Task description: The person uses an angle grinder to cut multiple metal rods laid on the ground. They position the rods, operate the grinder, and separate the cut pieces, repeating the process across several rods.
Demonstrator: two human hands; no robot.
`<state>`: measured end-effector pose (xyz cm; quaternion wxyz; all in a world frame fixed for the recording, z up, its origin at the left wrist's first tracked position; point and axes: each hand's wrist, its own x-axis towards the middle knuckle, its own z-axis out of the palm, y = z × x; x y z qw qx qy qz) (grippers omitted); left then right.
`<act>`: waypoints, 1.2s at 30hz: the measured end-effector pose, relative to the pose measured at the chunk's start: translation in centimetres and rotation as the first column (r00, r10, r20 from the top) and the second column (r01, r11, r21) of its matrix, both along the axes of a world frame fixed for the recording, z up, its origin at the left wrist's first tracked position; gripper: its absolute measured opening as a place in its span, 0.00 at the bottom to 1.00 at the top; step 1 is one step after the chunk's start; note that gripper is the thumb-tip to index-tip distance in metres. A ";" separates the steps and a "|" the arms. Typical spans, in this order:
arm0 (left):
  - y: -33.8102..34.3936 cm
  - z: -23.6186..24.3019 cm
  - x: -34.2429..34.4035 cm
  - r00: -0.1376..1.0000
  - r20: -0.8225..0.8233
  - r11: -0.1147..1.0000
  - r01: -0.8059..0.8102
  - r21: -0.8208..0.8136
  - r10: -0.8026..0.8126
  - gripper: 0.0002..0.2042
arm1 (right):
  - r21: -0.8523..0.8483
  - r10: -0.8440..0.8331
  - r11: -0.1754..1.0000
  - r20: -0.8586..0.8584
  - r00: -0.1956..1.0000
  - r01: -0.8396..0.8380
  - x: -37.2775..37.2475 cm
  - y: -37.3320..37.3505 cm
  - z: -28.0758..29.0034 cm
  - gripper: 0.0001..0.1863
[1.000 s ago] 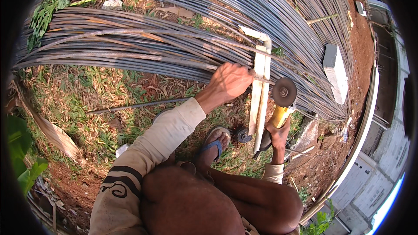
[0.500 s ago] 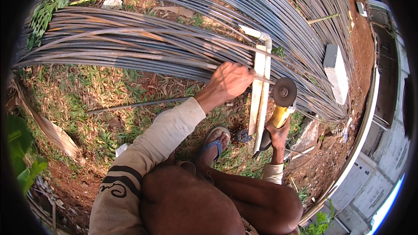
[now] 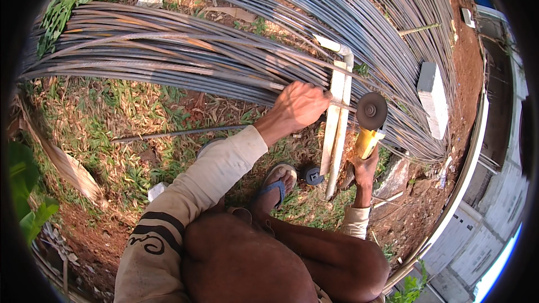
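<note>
Your left hand (image 3: 303,105) hides the middle of the thin bar (image 3: 343,106). Your right hand (image 3: 365,169) covers the back end of the yellow grinder (image 3: 367,142). Your left sleeve (image 3: 222,160) hides most of one foot. The long bars (image 3: 365,8) run off the top. The round black thing (image 3: 314,176) is too small to name.

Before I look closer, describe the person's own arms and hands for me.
The left grip and right grip are bare hands, no gloves. The left sleeve is long and off-white, with two black bands around it farther up and a dark, script-like marking beside them. The right sleeve is also off-white and looks wrinkled; its upper part is hidden.
</note>
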<state>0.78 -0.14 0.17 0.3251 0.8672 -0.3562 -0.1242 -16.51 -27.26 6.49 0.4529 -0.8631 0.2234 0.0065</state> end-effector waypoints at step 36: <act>-0.2 -0.5 0.0 0.997 0.082 1.000 -0.005 -0.025 0.007 0.16 | 0.053 0.024 0.998 0.009 1.000 -0.025 0.2 0.5 0.6 0.35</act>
